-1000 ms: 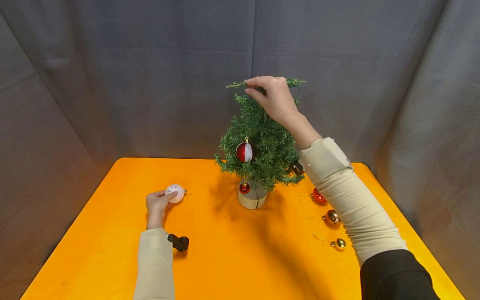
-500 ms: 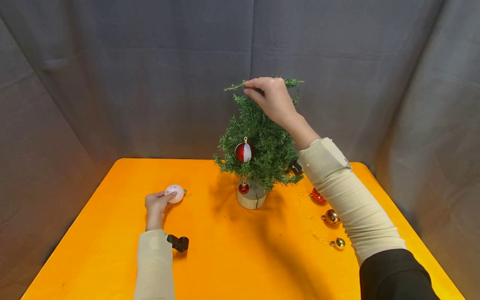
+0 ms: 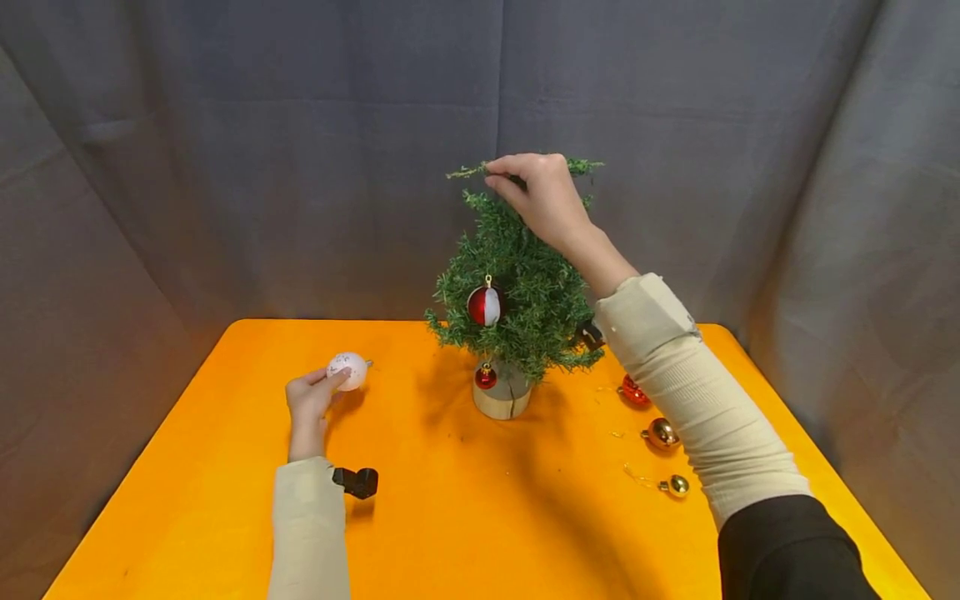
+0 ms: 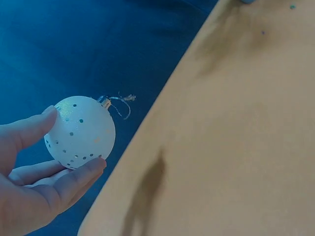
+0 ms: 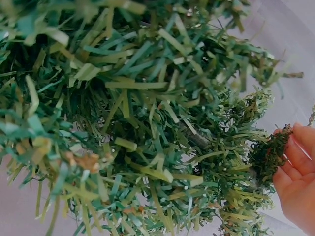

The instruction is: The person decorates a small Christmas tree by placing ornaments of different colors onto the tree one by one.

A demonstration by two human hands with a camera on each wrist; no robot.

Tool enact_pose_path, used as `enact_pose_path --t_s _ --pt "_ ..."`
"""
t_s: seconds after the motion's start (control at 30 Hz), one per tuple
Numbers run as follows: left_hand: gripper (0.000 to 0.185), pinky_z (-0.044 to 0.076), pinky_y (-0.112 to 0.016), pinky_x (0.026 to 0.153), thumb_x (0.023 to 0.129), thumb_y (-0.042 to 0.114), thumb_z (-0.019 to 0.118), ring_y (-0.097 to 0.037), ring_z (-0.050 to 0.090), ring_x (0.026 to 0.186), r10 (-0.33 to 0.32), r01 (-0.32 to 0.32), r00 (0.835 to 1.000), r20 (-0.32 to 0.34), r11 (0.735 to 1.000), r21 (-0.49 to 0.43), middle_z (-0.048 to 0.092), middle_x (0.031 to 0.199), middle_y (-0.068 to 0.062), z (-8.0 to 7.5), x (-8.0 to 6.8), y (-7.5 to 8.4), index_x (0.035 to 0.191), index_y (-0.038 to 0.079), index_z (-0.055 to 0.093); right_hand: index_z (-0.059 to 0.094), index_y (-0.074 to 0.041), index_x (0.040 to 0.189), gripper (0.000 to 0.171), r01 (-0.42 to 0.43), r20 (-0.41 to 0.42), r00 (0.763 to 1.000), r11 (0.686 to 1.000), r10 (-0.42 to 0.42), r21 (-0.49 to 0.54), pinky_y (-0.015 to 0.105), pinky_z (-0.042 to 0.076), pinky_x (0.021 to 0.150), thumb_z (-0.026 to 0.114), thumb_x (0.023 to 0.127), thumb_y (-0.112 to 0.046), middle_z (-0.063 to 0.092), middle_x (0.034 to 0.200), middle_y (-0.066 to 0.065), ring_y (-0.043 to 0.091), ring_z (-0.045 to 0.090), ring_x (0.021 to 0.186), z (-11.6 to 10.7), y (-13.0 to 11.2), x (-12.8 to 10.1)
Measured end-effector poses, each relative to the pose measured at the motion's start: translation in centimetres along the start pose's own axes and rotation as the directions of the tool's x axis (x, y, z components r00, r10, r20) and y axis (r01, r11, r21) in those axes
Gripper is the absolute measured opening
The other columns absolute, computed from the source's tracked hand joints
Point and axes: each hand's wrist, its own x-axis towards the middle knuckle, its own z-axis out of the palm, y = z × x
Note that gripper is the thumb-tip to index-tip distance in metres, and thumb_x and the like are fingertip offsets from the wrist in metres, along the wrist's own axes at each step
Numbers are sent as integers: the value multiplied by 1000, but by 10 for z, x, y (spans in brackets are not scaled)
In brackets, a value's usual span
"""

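Note:
My left hand (image 3: 307, 408) grips a white bauble (image 4: 81, 132) with small dark dots, thumb on one side and fingers beneath. A silvery cap with a loop of thread tops the bauble, and its shadow falls on the table below. At the top of a small artificial Christmas tree (image 3: 525, 275), my right hand (image 3: 547, 196) pinches a thin branch (image 5: 270, 152) between thumb and fingers. A red-and-white bauble (image 3: 484, 306) hangs on the tree's front. Lower down, a small red bauble (image 3: 486, 377) hangs before the wooden base (image 3: 501, 407).
On the right of the orange table (image 3: 450, 533) lie a red bauble (image 3: 634, 392), a copper-gold bauble (image 3: 662, 434) and a small gold bauble (image 3: 677, 486), partly near or behind the right sleeve. Grey curtains (image 3: 300, 167) enclose the back and sides.
My left hand has raised the white bauble slightly off the table. The right hand keeps its pinch on the branch at the treetop.

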Motion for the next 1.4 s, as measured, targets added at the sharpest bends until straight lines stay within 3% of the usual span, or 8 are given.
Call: enact_pose_path --t_s 0.23,0.6,1.1,1.13,1.27,1.33,1.37,1.4 --pt "58 49 -31 77 77 16 71 -28 53 99 30 -28 999 21 998 -53 45 120 -23 0 5 5 120 -14 47 66 0 105 23 -2 -2 1000 1000 2 9 28 48 76 57 88 -13 64 103 12 19 62 86 1 -2 1" --pt "67 52 -31 67 59 35 81 -27 57 94 177 -171 984 18 970 -174 49 115 -14 -3 103 -58 113 1 60 67 -1 104 22 2 -30 1000 1000 -2 13 28 48 72 58 87 -13 64 101 12 19 63 81 0 -4 2" --pt "48 52 -36 67 65 28 80 -29 57 97 314 -290 948 41 913 -288 53 114 -13 2 129 -54 109 12 66 68 0 101 21 19 -64 998 1000 -18 20 29 49 74 59 86 -12 65 99 12 19 63 82 3 0 -1" --pt "46 51 -37 67 68 25 78 -29 58 96 305 -269 950 65 907 -324 53 114 -14 3 107 -38 110 9 66 67 -1 102 21 17 -61 998 1000 -16 16 28 49 74 59 86 -12 65 99 12 19 63 83 3 0 -1" --pt "44 52 -36 67 70 18 77 -27 58 97 306 -246 946 106 892 -378 53 117 -13 5 85 -13 110 8 65 67 -1 101 21 16 -59 998 1000 -15 19 29 49 74 59 86 -12 65 99 12 19 63 83 3 0 -1" --pt "45 51 -35 69 71 17 76 -25 57 99 272 -213 955 119 906 -366 52 119 -13 9 45 18 113 5 63 68 0 101 20 18 -64 998 1000 -16 26 30 49 74 59 86 -11 65 98 13 20 63 84 3 0 -1" --pt "48 51 -34 70 70 19 76 -25 56 100 274 -226 957 99 914 -338 52 120 -12 11 45 21 114 6 63 68 0 100 20 20 -66 998 999 -18 28 30 49 75 59 86 -11 65 98 13 20 63 84 3 0 -1" --pt "50 50 -34 71 70 18 76 -25 56 100 261 -214 960 98 916 -340 52 119 -12 14 20 40 115 3 61 68 0 100 20 20 -68 998 999 -18 30 31 49 75 59 86 -11 65 98 13 21 63 85 3 1 -1"
